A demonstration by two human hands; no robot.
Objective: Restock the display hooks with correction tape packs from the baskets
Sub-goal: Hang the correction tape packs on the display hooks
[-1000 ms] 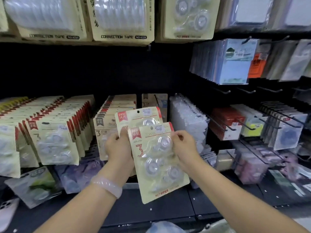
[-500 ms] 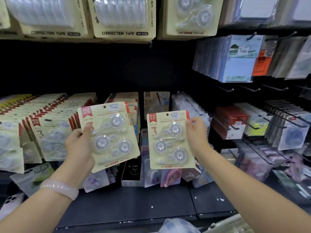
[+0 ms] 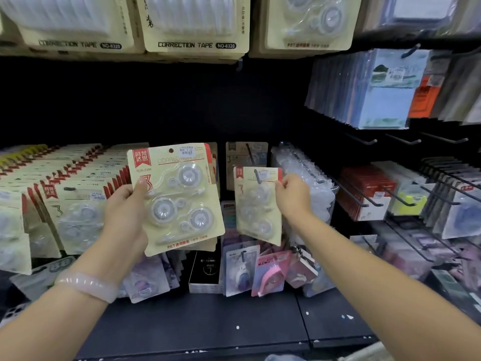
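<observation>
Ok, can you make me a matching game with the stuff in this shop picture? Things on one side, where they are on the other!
Things:
1. left hand
2. right hand
3. bracelet
4. blue notepads

Places:
A. hanging at upper right
B. holding a correction tape pack up, off any hook
C. on the left wrist
D. holding a correction tape pack at the hook

Pairs: 1-B, 2-D, 3-C, 4-A

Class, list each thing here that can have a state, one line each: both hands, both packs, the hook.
Left hand: gripping a pack.
Left pack: held upright, off any hook.
Right hand: pinching a pack's top corner.
Right pack: hole threaded on the hook.
Display hook: tip showing through the pack.
</observation>
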